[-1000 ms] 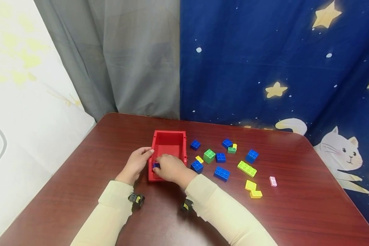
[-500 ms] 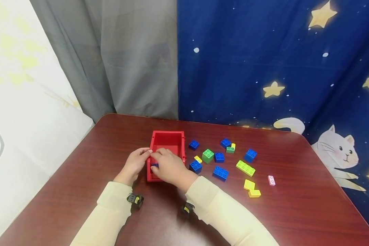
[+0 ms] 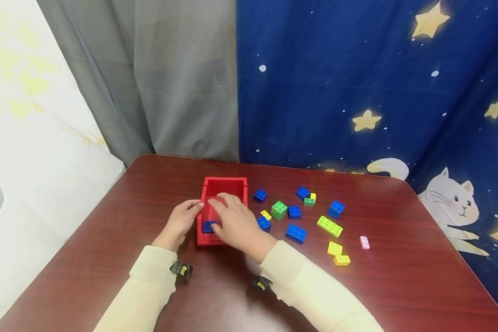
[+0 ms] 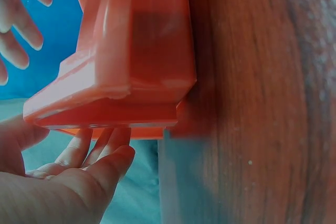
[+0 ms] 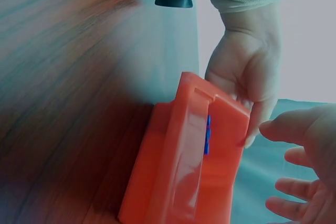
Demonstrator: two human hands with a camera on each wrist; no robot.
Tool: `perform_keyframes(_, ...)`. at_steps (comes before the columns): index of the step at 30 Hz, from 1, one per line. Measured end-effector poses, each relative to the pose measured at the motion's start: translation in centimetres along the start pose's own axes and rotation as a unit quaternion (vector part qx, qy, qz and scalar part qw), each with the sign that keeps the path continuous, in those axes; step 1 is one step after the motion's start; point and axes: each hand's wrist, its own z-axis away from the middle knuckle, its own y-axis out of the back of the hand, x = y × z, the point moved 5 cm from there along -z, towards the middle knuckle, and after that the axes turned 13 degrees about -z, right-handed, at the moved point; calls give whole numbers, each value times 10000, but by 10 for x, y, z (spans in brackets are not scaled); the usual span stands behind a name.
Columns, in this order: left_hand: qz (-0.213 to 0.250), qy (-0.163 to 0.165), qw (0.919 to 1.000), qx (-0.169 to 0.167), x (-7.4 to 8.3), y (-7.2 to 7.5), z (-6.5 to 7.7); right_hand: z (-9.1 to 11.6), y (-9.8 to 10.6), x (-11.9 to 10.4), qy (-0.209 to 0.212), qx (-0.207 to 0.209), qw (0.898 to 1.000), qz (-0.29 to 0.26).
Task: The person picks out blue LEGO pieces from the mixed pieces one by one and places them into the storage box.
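Note:
A red plastic box [image 3: 225,180] sits on the table, a blue toy brick [image 3: 209,226] lying inside at its near left end. My left hand [image 3: 180,222] grips the box's left wall, thumb over the rim and fingers on the outside, as the left wrist view shows on the box's wall [image 4: 105,77]. Over the box's near right part is my right hand [image 3: 238,227], its fingers spread and nothing held. In the right wrist view the blue brick [image 5: 207,136] shows past the wall, apart from the right hand's fingers [image 5: 294,190].
Right of the box lie loose bricks: several blue ones [image 3: 296,234], a green one [image 3: 279,210], a lime one [image 3: 329,226], two yellow ones [image 3: 334,248] and a pink one [image 3: 364,242]. Curtains [image 3: 182,83] hang behind the table [image 3: 157,184].
My right hand has let go of the blue brick and drawn up and right from it, fingers spreading. The left hand keeps its grip on the box.

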Motion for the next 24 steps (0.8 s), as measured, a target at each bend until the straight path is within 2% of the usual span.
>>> perform_keyframes(9,-83,66,9999,16,-2,1,-1,8,9,13,-4,231,9996,-150)
perform_keyframes(24,-92,150,9998,7,-1,0,0,21,20,31,-296,386,9984,-282)
